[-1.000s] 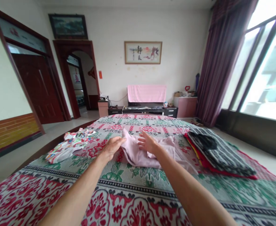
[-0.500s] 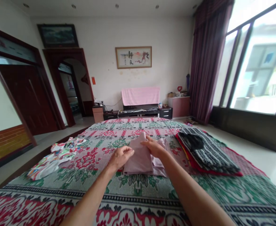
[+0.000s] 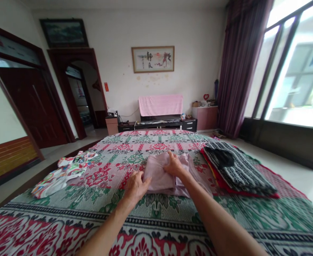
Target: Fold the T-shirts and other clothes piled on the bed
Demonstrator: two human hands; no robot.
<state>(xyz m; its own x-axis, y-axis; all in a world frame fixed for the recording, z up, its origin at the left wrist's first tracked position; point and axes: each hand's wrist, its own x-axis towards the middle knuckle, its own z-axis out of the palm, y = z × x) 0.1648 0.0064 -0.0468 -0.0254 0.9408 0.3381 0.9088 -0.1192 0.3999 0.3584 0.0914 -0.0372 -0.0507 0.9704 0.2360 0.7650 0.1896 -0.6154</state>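
A pale pink garment (image 3: 160, 179) lies folded in a flat bundle on the flowered bedspread (image 3: 103, 195), its looser layers showing on the right. My left hand (image 3: 136, 185) is at the bundle's left edge, thumb apart from the fingers and touching the cloth. On the upper part of the bundle, my right hand (image 3: 174, 165) has its thumb pressed into the fabric and its fingers at the far edge. Creases run towards that thumb. The undersides of the fingers are hidden.
A white, colourfully printed garment (image 3: 63, 174) lies to the left. On the right is a folded black-and-white knitted garment (image 3: 239, 170) over red cloth, with a black item (image 3: 223, 157) on top. Beyond the bed, a pink towel (image 3: 160, 105) covers something on a low black cabinet (image 3: 190, 125).
The raised flap of the pink garment has come down flat to the left. My left hand has moved to its left edge and spread its fingers; the view has tilted slightly down.
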